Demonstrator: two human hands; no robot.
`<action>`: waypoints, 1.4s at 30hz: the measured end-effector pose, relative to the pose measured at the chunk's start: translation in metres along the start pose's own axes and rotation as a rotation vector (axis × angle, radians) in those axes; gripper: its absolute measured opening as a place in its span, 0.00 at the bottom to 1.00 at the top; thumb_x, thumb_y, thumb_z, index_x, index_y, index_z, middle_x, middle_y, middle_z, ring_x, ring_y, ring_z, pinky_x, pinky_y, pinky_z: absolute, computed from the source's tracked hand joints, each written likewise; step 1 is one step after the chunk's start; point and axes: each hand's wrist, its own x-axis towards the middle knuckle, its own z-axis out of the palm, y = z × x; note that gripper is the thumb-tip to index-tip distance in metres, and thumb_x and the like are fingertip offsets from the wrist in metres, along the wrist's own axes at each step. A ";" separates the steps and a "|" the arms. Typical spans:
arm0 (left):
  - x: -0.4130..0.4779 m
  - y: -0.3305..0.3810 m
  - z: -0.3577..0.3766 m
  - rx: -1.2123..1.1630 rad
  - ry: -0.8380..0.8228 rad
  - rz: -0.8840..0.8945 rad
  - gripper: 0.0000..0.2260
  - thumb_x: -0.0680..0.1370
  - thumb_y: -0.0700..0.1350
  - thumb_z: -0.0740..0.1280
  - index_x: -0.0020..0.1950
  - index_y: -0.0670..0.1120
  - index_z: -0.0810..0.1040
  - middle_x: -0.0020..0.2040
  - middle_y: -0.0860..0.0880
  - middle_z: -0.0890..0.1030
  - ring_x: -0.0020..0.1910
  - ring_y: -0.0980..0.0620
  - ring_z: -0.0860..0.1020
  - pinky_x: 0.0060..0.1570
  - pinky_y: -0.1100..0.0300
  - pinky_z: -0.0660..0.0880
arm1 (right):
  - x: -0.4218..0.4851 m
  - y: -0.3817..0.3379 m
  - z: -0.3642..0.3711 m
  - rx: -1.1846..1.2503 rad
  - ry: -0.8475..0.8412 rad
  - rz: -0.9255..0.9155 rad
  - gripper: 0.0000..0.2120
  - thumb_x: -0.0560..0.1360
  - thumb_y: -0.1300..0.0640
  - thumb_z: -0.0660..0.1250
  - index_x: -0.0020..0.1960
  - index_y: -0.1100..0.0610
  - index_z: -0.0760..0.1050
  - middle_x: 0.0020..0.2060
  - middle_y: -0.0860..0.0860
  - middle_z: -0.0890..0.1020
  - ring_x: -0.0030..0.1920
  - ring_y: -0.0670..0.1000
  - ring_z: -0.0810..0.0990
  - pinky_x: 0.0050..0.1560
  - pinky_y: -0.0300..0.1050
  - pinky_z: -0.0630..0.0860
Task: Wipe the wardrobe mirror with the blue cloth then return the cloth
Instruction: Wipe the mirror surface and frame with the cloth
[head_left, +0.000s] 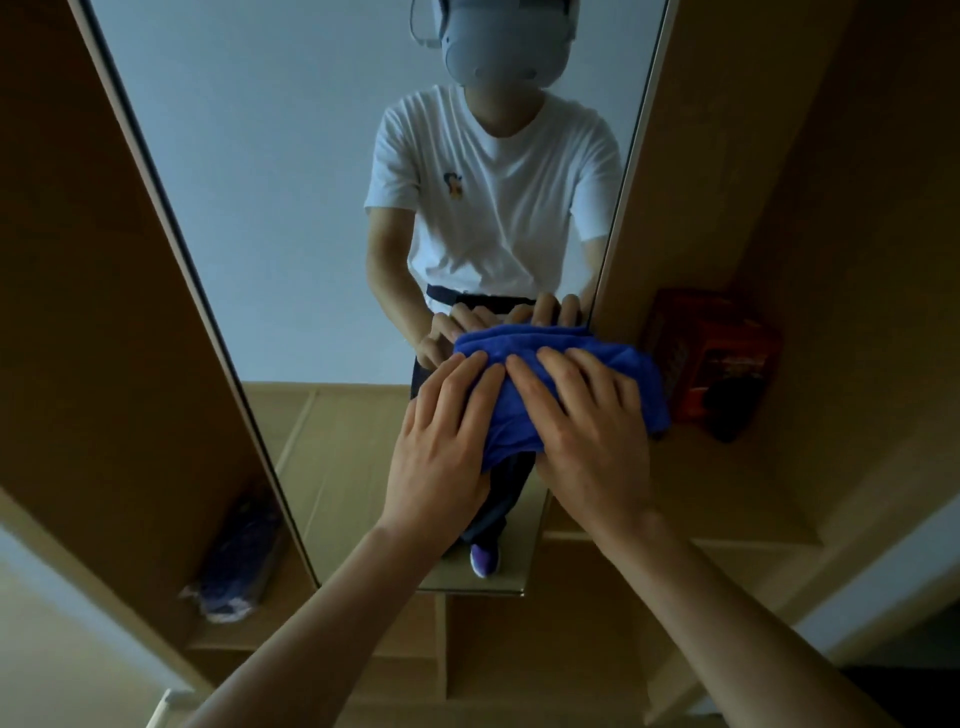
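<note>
A tall wardrobe mirror (291, 208) fills the middle of the view, framed by light wooden panels. A bunched blue cloth (535, 348) lies against the glass near the mirror's lower right edge. My left hand (447, 431) presses flat on the cloth's left side with straight fingers. My right hand (587, 415) presses on its right side, fingers spread and straight. The mirror reflects both hands, the cloth and the person in a white T-shirt.
An orange-red box (711, 358) stands on a wooden shelf just right of the mirror, close to the cloth. A purple-blue bagged bundle (244, 561) lies in the lower left compartment. Wooden wardrobe panels (779, 156) flank both sides.
</note>
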 end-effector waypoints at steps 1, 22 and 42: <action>-0.008 -0.002 0.005 -0.002 -0.010 -0.004 0.28 0.76 0.46 0.67 0.75 0.40 0.69 0.74 0.40 0.70 0.75 0.40 0.66 0.73 0.45 0.68 | -0.008 -0.003 0.004 0.001 -0.025 -0.001 0.21 0.79 0.56 0.67 0.72 0.53 0.73 0.66 0.56 0.78 0.65 0.60 0.76 0.60 0.56 0.70; -0.169 -0.025 0.108 -0.017 -0.513 -0.199 0.29 0.75 0.41 0.75 0.75 0.39 0.72 0.72 0.39 0.74 0.72 0.39 0.72 0.66 0.44 0.75 | -0.174 -0.061 0.105 0.150 -0.485 0.051 0.21 0.79 0.59 0.58 0.71 0.56 0.74 0.64 0.56 0.79 0.65 0.60 0.77 0.61 0.57 0.73; -0.279 -0.047 0.201 -0.048 -0.748 -0.336 0.30 0.75 0.36 0.71 0.77 0.42 0.69 0.74 0.44 0.72 0.76 0.45 0.68 0.67 0.50 0.74 | -0.304 -0.109 0.202 0.228 -0.653 0.180 0.24 0.73 0.60 0.64 0.69 0.57 0.75 0.64 0.57 0.79 0.64 0.59 0.78 0.64 0.55 0.76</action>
